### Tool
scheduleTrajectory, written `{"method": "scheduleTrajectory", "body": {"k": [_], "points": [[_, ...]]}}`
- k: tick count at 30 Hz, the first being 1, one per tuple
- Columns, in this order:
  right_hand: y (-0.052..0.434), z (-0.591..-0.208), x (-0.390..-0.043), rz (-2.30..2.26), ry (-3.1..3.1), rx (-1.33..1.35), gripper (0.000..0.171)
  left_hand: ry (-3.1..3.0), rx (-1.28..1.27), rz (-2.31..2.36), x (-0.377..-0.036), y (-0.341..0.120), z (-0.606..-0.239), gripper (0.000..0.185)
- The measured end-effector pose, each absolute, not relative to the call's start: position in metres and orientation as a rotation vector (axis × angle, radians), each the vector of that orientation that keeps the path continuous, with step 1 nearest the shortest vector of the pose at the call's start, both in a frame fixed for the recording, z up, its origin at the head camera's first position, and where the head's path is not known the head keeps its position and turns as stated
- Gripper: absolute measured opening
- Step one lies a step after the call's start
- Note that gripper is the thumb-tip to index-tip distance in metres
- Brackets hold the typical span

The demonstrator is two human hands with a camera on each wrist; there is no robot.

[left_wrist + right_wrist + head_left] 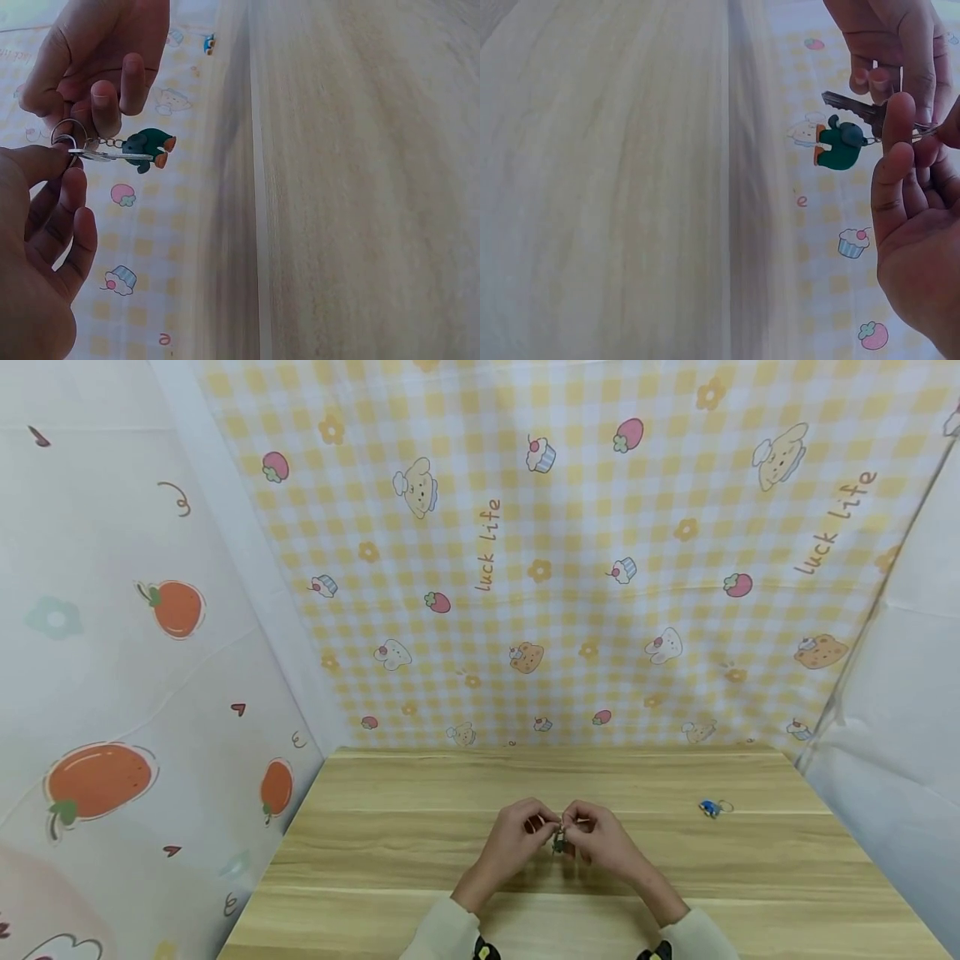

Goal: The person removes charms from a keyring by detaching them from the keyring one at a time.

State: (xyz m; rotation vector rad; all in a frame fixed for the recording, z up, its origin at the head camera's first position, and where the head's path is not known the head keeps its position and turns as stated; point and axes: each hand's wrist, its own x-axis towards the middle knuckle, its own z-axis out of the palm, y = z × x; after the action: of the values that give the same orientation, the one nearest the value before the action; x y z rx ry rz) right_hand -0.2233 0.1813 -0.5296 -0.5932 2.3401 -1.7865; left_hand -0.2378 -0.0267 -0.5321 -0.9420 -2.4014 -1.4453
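Both hands meet over the middle of the wooden table (420,860). Between them hangs a small key ring (66,129) carrying a silver key (112,156) and a green figure charm (150,145) with orange feet. My left hand (542,824) pinches the head of the key (851,105) between thumb and forefinger. My right hand (579,823) pinches the ring with its fingertips (105,97), right beside the left thumb. The charm (840,144) dangles free on a short chain, just above the tabletop (558,843).
A second charm, blue with a metal ring (710,808), lies on the table to the right of the hands. Patterned cloth walls close in the table at the back (570,568), left (135,677) and right (900,718).
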Motion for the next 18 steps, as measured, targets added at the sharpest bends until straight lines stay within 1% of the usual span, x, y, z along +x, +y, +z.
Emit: {"method": "scheduleTrajectory", "body": {"k": [7, 18], "points": [[0.1799, -0.5311, -0.2217, -1.803, 2.318, -0.527, 0.012, -2.387, -0.955, -1.481, -0.2376, -0.0255, -0.5303, 0.005], [0.1752, -0.53, -0.2179, -1.803, 2.406, -0.468, 0.004, -2.395, -0.967, -1.453, -0.2366, -0.0281, -0.5298, 0.006]]}}
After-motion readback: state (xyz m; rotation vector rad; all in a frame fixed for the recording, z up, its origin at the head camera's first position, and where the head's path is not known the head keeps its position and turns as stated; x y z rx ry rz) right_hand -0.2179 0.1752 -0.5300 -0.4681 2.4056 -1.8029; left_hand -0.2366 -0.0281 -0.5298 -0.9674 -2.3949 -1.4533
